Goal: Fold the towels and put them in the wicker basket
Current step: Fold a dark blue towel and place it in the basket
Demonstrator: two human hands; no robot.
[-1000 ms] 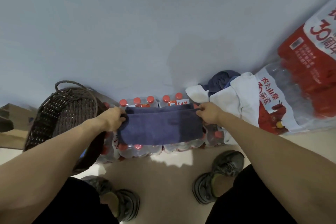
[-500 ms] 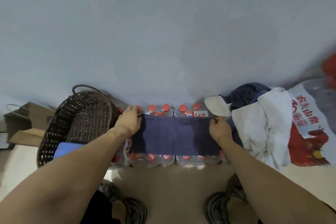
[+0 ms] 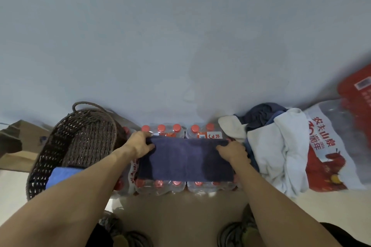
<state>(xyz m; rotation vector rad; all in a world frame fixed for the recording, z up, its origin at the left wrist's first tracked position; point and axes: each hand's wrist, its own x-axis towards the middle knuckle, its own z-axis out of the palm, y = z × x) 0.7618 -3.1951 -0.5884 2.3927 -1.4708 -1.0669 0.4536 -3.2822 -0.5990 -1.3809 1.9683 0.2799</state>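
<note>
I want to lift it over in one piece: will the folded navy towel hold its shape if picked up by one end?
Probably not. The navy towel looks like soft terry lying flat on the water bottle packs, so it would likely droop and unfold. Both hands rest on its ends; lifting with both seems safer. It looks light.

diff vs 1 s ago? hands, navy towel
The left hand and right hand have gone from pinching the top corners of the navy towel to lying on its ends, pressing it onto the bottle packs. The towel stays on the packs, folded; wicker basket and white towels unchanged.
</note>
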